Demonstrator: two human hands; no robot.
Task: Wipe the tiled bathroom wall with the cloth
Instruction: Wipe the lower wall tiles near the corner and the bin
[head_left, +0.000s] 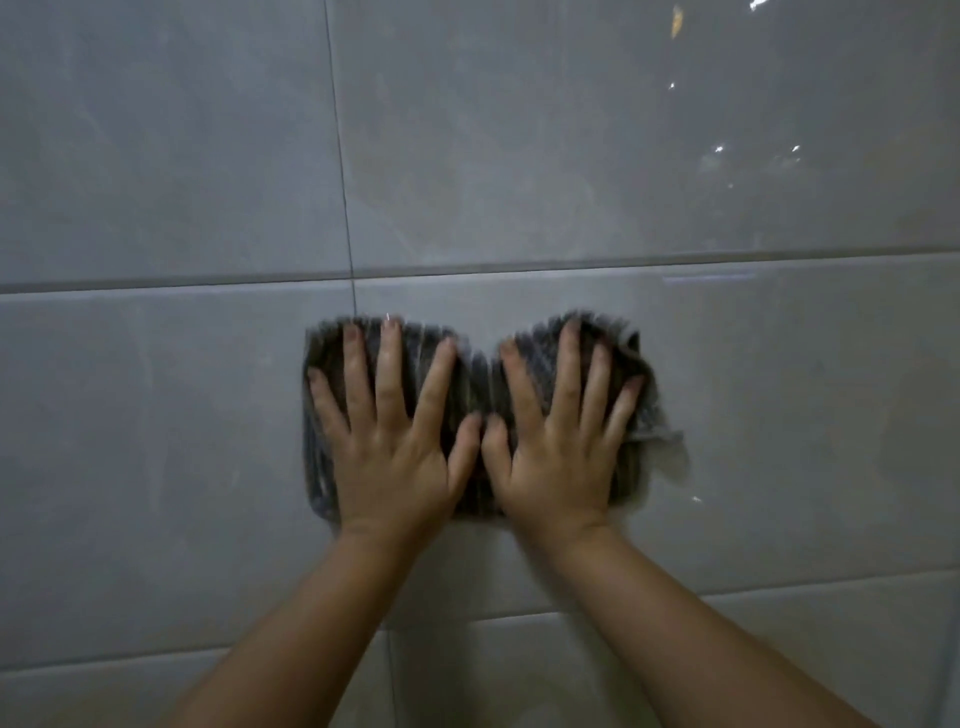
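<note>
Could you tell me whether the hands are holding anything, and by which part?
Nothing is gripped. The left hand and right hand press the cloth flat against the tiled wall with straight, spread fingers, one on each half.

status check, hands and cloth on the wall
Left hand and right hand flat, fingers spread, pressing dark grey ribbed cloth to glossy grey tiled wall. Cloth just below horizontal grout line. Nothing in the way.

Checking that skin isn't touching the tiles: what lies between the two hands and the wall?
The dark striped cloth lies there: the left hand and right hand both press flat on it against the tiled wall, as the head view shows.
</note>
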